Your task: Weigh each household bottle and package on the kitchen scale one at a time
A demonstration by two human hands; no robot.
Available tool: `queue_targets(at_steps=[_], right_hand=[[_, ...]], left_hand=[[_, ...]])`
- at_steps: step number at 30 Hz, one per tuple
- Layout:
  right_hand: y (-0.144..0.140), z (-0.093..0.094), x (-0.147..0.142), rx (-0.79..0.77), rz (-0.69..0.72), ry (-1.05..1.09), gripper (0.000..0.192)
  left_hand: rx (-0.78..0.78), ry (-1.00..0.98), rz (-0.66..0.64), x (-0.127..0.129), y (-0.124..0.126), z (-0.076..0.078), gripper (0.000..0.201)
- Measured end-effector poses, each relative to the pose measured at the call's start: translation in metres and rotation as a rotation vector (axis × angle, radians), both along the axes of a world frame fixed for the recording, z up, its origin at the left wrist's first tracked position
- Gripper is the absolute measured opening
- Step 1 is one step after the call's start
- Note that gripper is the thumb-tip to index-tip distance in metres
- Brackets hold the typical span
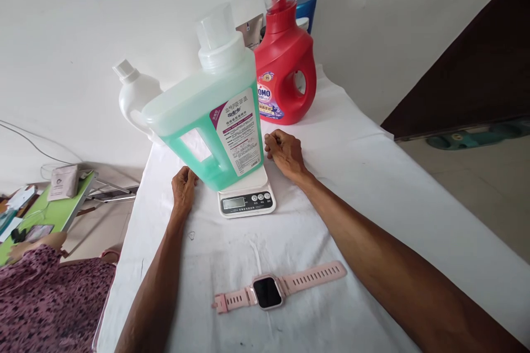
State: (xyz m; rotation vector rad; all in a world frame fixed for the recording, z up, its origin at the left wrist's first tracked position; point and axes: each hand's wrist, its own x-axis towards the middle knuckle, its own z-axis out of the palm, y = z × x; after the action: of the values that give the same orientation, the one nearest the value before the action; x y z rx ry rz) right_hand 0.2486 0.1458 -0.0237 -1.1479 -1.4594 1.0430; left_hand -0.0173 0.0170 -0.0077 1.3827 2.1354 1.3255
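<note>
A large jug of green liquid (186, 140) with a clear cap and a white printed label stands on a small white kitchen scale (247, 202). The scale's grey display shows no digits I can read. My left hand (183, 187) rests on the white cloth to the left of the jug, fingers curled in. On the other side, my right hand (285, 153) lies on the cloth near the jug's right edge, also curled into a loose fist. Nothing shows in either hand. A pink smartwatch (267, 292) with a dark screen lies in front of the scale, its strap spread out.
Behind the jug stand a red OMO detergent bottle (285, 60), a white bottle (138, 94) and a blue container (306, 8) against the wall. At left, a person in a patterned purple garment (62, 303) sits by a green table (77, 198). Green slippers (472, 137) lie on the floor at right.
</note>
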Motion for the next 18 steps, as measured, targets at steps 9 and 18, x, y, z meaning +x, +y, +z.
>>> queue_targets(at_steps=[9, 18], right_hand=[[-0.004, 0.002, 0.002, 0.01, -0.001, -0.03, 0.032], [-0.006, 0.021, 0.014, -0.211, 0.12, -0.037, 0.018]], left_hand=[[0.016, -0.024, -0.012, 0.0, -0.002, 0.002, 0.046], [0.241, -0.418, 0.041, 0.0, 0.003, 0.021, 0.071]])
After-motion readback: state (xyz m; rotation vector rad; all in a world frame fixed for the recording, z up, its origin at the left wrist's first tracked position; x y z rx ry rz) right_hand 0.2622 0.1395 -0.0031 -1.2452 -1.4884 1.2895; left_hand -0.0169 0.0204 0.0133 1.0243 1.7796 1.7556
